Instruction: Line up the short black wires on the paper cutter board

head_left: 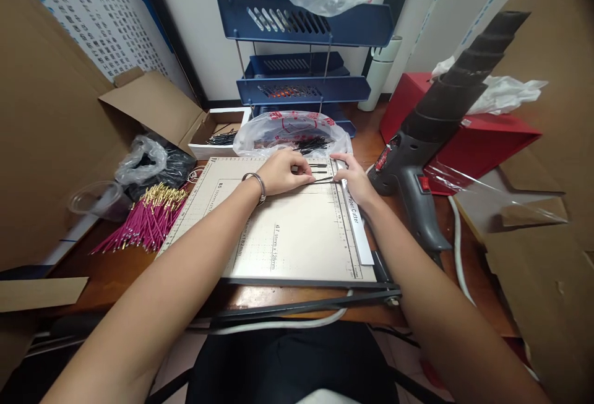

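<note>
On the paper cutter, both hands' fingers pinch thin black tubes.

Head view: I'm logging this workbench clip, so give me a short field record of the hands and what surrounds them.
surface: paper cutter board on a wooden desk
left hand: pressing thin black strips against the board's far edge
right hand: fingertips on the same strips, beside the cutter's ruler edge
behind the hands: clear bag of black strips
left of board: pile of magenta wires
right of board: heat gun
back: blue tray rack
</note>
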`<act>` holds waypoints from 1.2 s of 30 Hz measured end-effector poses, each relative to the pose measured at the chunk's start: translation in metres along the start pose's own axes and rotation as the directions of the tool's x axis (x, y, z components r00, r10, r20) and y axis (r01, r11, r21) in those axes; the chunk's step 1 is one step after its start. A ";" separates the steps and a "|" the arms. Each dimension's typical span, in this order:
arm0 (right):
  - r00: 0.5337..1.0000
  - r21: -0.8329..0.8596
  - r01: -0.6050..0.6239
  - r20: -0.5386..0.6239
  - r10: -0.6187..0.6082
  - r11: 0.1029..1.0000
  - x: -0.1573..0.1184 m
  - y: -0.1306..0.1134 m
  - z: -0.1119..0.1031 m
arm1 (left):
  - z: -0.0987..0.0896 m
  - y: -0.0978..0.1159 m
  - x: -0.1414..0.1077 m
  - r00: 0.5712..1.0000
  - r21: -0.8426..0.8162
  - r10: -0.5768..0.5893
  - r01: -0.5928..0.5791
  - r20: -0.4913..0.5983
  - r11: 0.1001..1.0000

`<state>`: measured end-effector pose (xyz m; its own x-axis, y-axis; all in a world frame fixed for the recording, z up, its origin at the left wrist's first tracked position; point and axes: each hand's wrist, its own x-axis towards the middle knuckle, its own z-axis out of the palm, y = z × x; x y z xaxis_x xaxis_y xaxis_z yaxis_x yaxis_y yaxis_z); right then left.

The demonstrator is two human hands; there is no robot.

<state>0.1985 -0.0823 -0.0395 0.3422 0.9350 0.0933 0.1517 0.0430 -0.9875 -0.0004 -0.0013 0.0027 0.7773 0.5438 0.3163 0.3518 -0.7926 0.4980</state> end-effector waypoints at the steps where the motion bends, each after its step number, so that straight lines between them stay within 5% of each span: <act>1: 1.000 0.001 -0.003 -0.003 0.003 1.000 0.000 0.000 0.000 | 0.000 0.000 0.000 1.000 0.000 -0.001 0.001 -0.002 1.000; 36: 1.000 -0.017 0.017 0.015 -0.017 1.000 -0.002 0.004 -0.002 | 0.001 -0.001 0.001 1.000 -0.055 -0.022 0.022 0.003 0.998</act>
<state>0.2002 -0.0844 -0.0431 0.3261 0.9391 0.1084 0.1733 0.0533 -0.9834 0.0004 -0.0005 0.0021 0.7709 0.5605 0.3027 0.3401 -0.7639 0.5484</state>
